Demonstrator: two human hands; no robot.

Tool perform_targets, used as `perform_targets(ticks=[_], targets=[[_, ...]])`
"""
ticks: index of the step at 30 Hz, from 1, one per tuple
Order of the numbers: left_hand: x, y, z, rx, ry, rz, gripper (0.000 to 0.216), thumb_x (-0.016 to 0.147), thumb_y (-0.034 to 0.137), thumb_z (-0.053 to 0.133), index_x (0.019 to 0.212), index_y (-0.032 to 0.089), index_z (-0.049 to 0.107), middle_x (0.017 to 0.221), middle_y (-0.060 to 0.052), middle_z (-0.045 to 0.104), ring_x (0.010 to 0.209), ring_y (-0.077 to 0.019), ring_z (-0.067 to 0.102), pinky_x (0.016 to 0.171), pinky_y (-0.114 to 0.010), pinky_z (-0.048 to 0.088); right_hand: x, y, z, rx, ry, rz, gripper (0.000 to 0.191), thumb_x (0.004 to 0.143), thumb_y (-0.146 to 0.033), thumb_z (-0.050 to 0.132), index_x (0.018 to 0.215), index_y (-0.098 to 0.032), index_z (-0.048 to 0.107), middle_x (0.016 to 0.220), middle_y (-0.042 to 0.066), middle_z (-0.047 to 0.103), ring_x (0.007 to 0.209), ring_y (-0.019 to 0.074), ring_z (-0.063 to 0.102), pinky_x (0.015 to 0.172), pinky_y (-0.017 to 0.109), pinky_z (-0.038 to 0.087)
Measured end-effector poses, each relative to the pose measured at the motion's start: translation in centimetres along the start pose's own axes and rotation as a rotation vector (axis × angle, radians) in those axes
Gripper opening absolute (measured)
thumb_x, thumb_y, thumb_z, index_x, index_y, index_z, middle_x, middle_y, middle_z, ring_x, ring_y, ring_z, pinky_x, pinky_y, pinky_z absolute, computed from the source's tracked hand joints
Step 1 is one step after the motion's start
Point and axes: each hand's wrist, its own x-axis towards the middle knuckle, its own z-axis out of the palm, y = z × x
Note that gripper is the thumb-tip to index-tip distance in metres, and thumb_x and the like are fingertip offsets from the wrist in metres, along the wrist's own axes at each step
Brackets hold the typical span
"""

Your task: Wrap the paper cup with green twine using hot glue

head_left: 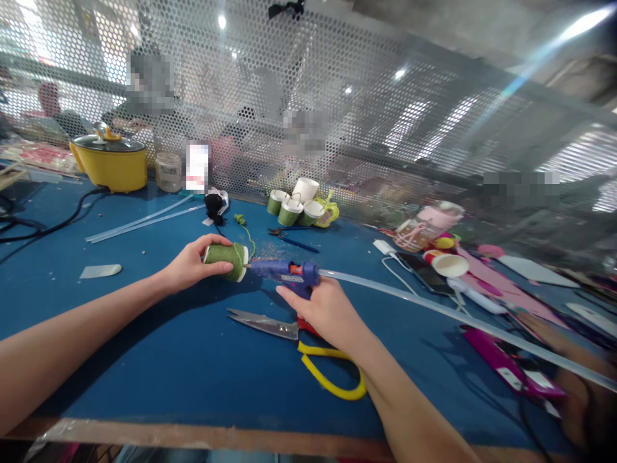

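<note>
My left hand (193, 262) is closed around a small cup wrapped in green cord (225, 258), held on its side just above the blue table (159, 360). My right hand (324, 308) grips a blue hot glue gun (288, 273), whose nozzle touches the cup's white rim. A long clear glue stick (448, 313) runs out of the gun's back toward the right. A loose end of green cord (247, 233) trails from the cup toward the back.
Scissors with yellow handles (308, 350) lie under my right wrist. Several green-wrapped cups (295, 207) stand at the back by a perforated metal screen (337, 116). A yellow pot (110, 161), a jar (168, 171), spare glue sticks (144, 220), a phone (424, 273) and pink clutter (506, 366) sit around.
</note>
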Motion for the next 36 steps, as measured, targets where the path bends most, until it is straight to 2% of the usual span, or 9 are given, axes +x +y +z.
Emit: perform_targets(ticks=[6, 9, 12, 16, 20, 23, 29, 32, 36], targets=[[0.0, 0.0, 0.0, -0.021, -0.014, -0.014, 0.044, 0.065, 0.038, 0.067, 0.101, 0.018, 0.051, 0.08, 0.0, 0.056, 0.069, -0.0149, 0.054, 0.063, -0.027, 0.044, 0.0, -0.3, -0.2, 0.078, -0.018, 0.049, 0.018, 0.073, -0.035, 0.055, 0.067, -0.018, 0.056, 0.047, -0.001, 0.055, 0.043, 0.0141, 0.051, 0.047, 0.026, 0.042], [0.0, 0.1, 0.0, -0.056, -0.016, -0.032, 0.051, 0.064, 0.036, 0.069, 0.106, 0.019, 0.047, 0.078, 0.001, 0.055, 0.069, -0.0149, 0.054, 0.064, -0.028, 0.044, 0.1, -0.3, -0.5, 0.215, -0.05, 0.153, 0.02, 0.073, -0.036, 0.056, 0.07, -0.017, 0.056, 0.042, -0.003, 0.051, 0.039, 0.0126, 0.05, 0.046, 0.025, 0.043], [0.0, 0.2, 0.1, -0.113, -0.029, -0.076, 0.06, 0.06, 0.032, 0.072, 0.111, 0.018, 0.043, 0.081, 0.0, 0.056, 0.072, -0.0154, 0.055, 0.069, -0.03, 0.044, 0.6, 0.4, -0.7, 0.393, -0.081, 0.168, 0.023, 0.071, -0.038, 0.058, 0.075, -0.016, 0.055, 0.045, -0.004, 0.05, 0.04, 0.0109, 0.048, 0.045, 0.025, 0.043], [0.0, 0.4, 0.1, -0.162, -0.039, -0.098, 0.056, 0.058, 0.028, 0.072, 0.106, 0.018, 0.043, 0.082, 0.0, 0.057, 0.073, -0.0155, 0.056, 0.07, -0.031, 0.045, 1.6, 1.9, -0.6, 0.48, 0.062, 0.172, 0.028, 0.067, -0.04, 0.063, 0.072, -0.014, 0.055, 0.058, 0.001, 0.058, 0.051, 0.0108, 0.051, 0.051, 0.024, 0.044], [0.0, 0.7, 0.0, -0.11, -0.058, -0.067, 0.053, 0.058, 0.027, 0.072, 0.101, 0.019, 0.043, 0.076, 0.002, 0.055, 0.068, -0.0151, 0.055, 0.065, -0.03, 0.044, 3.1, 3.4, -0.2, 0.455, 0.12, 0.207, 0.037, 0.074, -0.049, 0.052, 0.071, -0.013, 0.056, 0.064, 0.004, 0.059, 0.052, 0.01, 0.052, 0.049, 0.022, 0.042], [-0.1, 0.9, -0.1, -0.01, -0.091, -0.027, 0.052, 0.059, 0.029, 0.072, 0.101, 0.019, 0.044, 0.075, 0.002, 0.053, 0.066, -0.014, 0.053, 0.06, -0.027, 0.043, 4.3, 4.5, 0.5, 0.339, 0.1, 0.274, 0.039, 0.079, -0.051, 0.043, 0.068, -0.015, 0.052, 0.059, 0.002, 0.055, 0.045, 0.0093, 0.051, 0.041, 0.02, 0.041], [-0.4, 1.3, -0.2, 0.047, -0.169, 0.019, 0.051, 0.061, 0.029, 0.071, 0.103, 0.019, 0.045, 0.076, 0.002, 0.052, 0.065, -0.0128, 0.052, 0.056, -0.024, 0.043, 6.2, 6.7, 2.1, 0.068, 0.082, 0.355, 0.035, 0.08, -0.045, 0.044, 0.059, -0.018, 0.046, 0.042, -0.001, 0.05, 0.035, 0.0107, 0.049, 0.036, 0.02, 0.037], [-0.4, 1.3, -0.3, 0.043, -0.196, 0.015, 0.05, 0.062, 0.031, 0.07, 0.104, 0.02, 0.044, 0.076, 0.002, 0.052, 0.065, -0.0131, 0.052, 0.057, -0.024, 0.043, 6.6, 7.3, 2.2, -0.079, 0.112, 0.354, 0.035, 0.076, -0.043, 0.052, 0.052, -0.018, 0.046, 0.046, 0.002, 0.053, 0.047, 0.0144, 0.055, 0.042, 0.022, 0.037], [-0.4, 1.4, -0.3, 0.068, -0.21, 0.014, 0.05, 0.062, 0.032, 0.07, 0.104, 0.02, 0.044, 0.078, 0.001, 0.053, 0.067, -0.0144, 0.053, 0.06, -0.026, 0.044, 6.5, 6.2, 1.7, -0.231, 0.185, 0.294, 0.023, 0.073, -0.034, 0.059, 0.059, -0.017, 0.052, 0.072, 0.009, 0.059, 0.077, 0.0213, 0.058, 0.058, 0.027, 0.04]])
